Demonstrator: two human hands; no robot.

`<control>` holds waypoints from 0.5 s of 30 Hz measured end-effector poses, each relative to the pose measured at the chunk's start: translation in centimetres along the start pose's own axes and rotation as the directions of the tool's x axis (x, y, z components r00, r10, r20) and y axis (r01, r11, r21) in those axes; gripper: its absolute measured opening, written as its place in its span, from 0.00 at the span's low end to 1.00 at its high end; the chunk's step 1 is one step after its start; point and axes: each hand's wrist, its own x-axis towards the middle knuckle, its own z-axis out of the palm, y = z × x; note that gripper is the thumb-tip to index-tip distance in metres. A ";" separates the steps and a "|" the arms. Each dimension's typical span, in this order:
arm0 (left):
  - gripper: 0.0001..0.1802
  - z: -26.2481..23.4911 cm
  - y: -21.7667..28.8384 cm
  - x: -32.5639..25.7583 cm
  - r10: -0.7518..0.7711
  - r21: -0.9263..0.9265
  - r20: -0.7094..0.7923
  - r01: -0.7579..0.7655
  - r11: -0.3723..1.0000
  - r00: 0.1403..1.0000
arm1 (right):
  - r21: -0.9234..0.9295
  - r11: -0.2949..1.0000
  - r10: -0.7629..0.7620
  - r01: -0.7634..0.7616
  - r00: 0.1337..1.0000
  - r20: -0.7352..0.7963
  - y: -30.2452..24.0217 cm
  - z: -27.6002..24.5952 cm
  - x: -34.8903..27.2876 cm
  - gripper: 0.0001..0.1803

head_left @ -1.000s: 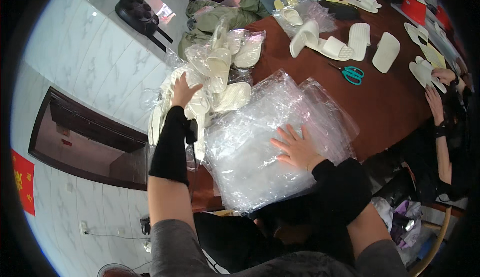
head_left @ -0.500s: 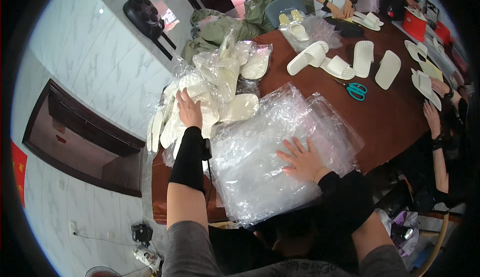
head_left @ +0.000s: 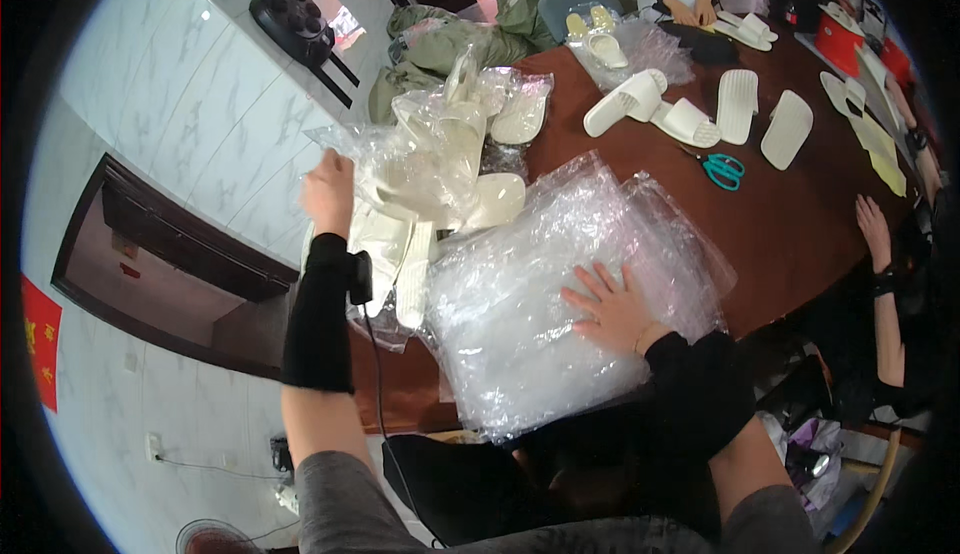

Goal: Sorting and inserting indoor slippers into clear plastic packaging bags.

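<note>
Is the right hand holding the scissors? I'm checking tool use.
No, the right hand lies flat on the clear plastic bags, while the scissors lie apart on the table.

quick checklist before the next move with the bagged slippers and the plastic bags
1. Left hand has hold of the clear bag of cream slippers: ok, fingers pinch the plastic at its left edge.
2. Right hand pins the stack of clear plastic bags: ok, palm flat, fingers spread.
3. Stack fully on the brown table: not ok, near edge overhangs.
4. Teal scissors clear of both hands: ok.
5. Co-worker's hand away from the stack: ok.
</note>
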 end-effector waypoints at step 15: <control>0.20 -12.6 11.1 -16.0 0.239 -0.695 0.716 0.637 0.332 0.656 | 0.026 0.985 -0.161 0.169 0.966 -0.202 1.9 3.5 -1.4 0.34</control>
